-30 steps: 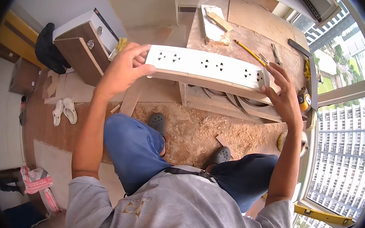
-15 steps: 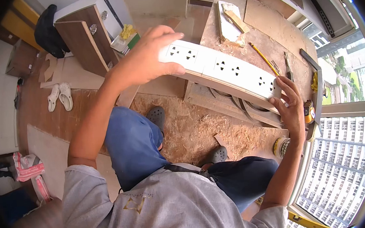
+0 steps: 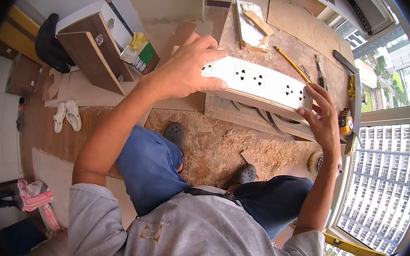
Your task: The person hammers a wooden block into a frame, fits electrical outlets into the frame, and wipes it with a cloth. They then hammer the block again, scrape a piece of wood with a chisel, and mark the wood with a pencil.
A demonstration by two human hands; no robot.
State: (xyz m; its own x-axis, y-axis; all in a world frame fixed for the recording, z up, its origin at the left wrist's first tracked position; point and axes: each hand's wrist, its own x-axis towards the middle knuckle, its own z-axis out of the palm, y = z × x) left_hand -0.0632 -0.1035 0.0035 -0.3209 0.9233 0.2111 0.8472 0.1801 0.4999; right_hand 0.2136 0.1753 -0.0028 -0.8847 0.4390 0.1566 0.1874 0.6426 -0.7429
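A long white box with several power sockets [image 3: 272, 84] set in its top face is held up in front of me, slanting down to the right. My left hand [image 3: 191, 67] grips it near its left end, thumb on the near edge and fingers over the far side, covering part of a socket plate. My right hand [image 3: 323, 115] is closed round the right end, with the thumb on the near side. Under the box lies the wood-dusted workbench [image 3: 290, 37], with dark curved strips [image 3: 267, 117] below the box's near side.
A yellow pencil [image 3: 292, 64], pliers-like tool [image 3: 320, 71] and wood scraps [image 3: 257, 23] lie on the bench. A tape measure [image 3: 345, 121] is by its right edge, near the window [image 3: 389, 170]. Shavings [image 3: 216, 141] cover the floor. Cabinet doors [image 3: 89, 60] stand at left.
My left hand has slid rightward along the socket box, in from its left end. My right hand keeps its hold on the right end. The view has shifted slightly.
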